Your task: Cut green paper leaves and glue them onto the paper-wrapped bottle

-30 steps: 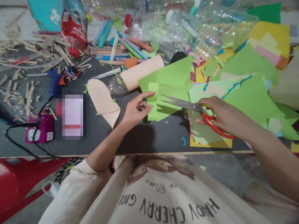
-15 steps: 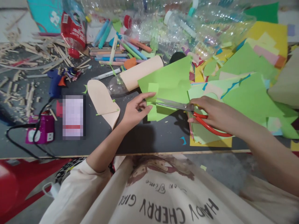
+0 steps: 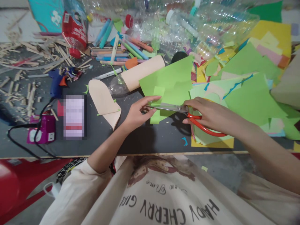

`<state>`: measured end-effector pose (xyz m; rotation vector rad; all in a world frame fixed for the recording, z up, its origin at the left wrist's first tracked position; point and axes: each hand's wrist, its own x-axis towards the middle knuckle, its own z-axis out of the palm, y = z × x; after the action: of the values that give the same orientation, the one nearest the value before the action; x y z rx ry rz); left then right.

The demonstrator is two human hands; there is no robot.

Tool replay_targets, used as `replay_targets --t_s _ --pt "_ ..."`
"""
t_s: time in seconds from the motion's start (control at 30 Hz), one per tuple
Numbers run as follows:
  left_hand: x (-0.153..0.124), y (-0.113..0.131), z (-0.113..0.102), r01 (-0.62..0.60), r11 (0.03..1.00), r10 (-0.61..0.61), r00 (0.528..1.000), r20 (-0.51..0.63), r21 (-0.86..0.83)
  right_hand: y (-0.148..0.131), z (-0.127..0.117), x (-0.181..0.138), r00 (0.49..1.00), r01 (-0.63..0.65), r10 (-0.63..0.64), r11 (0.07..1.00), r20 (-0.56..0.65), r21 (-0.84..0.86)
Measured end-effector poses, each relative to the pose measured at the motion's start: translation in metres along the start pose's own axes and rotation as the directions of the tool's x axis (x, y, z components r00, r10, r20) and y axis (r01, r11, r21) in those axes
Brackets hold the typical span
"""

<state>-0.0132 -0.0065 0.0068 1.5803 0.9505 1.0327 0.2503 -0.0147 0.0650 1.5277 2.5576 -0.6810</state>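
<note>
My left hand (image 3: pixel 138 112) pinches the left edge of a light green paper sheet (image 3: pixel 171 84) that lies on the dark table (image 3: pixel 140 137). My right hand (image 3: pixel 211 114) grips red-handled scissors (image 3: pixel 187 114). Their blades run leftward across the green paper, with the tips close to my left fingers. A small folded flap of the paper stands just above the blades.
A bottle wrapped in peach paper (image 3: pixel 138 75) and a peach cut-out (image 3: pixel 103 101) lie left of the sheet. Markers (image 3: pixel 122 50), clear plastic bottles (image 3: pixel 199 28), a blue glue gun (image 3: pixel 55 82), wooden sticks (image 3: pixel 28 62) and piled coloured paper (image 3: pixel 253 90) crowd the table.
My right hand has pushed the scissors leftward, and the blades have closed through the green paper toward my left hand. My left hand has stayed on the paper's edge.
</note>
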Motion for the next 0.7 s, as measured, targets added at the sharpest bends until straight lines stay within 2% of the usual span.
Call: replay_targets --t_s 0.5,0.7 --pt "0.0002 -0.0017 -0.0024 -0.018 0.999 0.018 1.0 -0.005 0.038 0.0021 0.0 -0.0061 0.997 -0.05 0.049 0.998 0.052 0.036" --pt "-0.0001 -0.0008 -0.0035 -0.042 0.998 0.042 0.999 0.007 0.047 0.0057 0.0023 -0.0066 0.998 -0.033 0.029 0.997 0.051 0.073"
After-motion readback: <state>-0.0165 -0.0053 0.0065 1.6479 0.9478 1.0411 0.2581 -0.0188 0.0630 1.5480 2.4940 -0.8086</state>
